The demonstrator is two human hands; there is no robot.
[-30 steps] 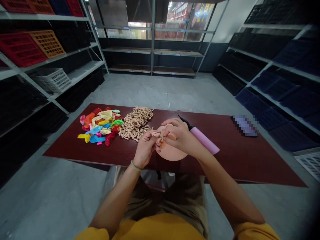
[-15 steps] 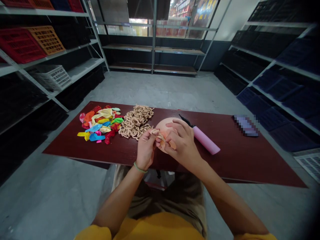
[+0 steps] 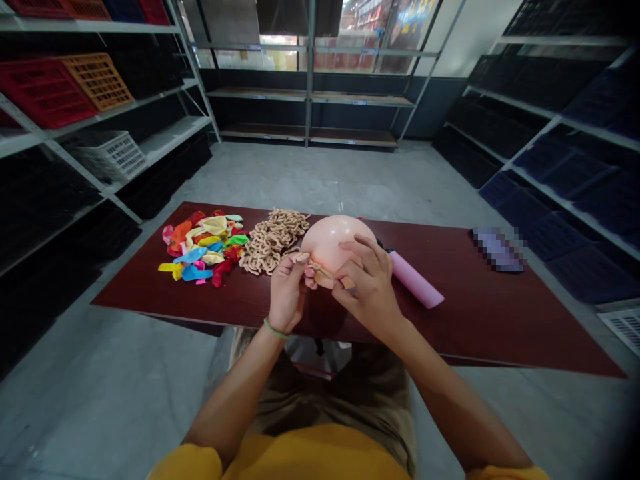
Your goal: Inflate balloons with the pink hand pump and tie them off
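An inflated peach balloon (image 3: 334,241) is held above the dark red table (image 3: 470,313), its neck pointing towards me. My left hand (image 3: 286,293) pinches the neck from the left, fingers closed. My right hand (image 3: 369,283) grips the neck and the balloon's lower side from the right, fingers curled over it. A beige curly piece sits at the neck between both hands. Just left lies a heap of beige curly strips (image 3: 270,240).
A pile of flat coloured balloons (image 3: 203,247) lies at the table's left. A pink hand pump (image 3: 414,283) rests right of my hands, and a blurred-out item (image 3: 497,248) sits far right. Metal shelving with plastic crates (image 3: 45,90) lines both sides.
The balloon has turned from below my hands to above and beyond them. Both hands stayed at its neck and shifted slightly away from me.
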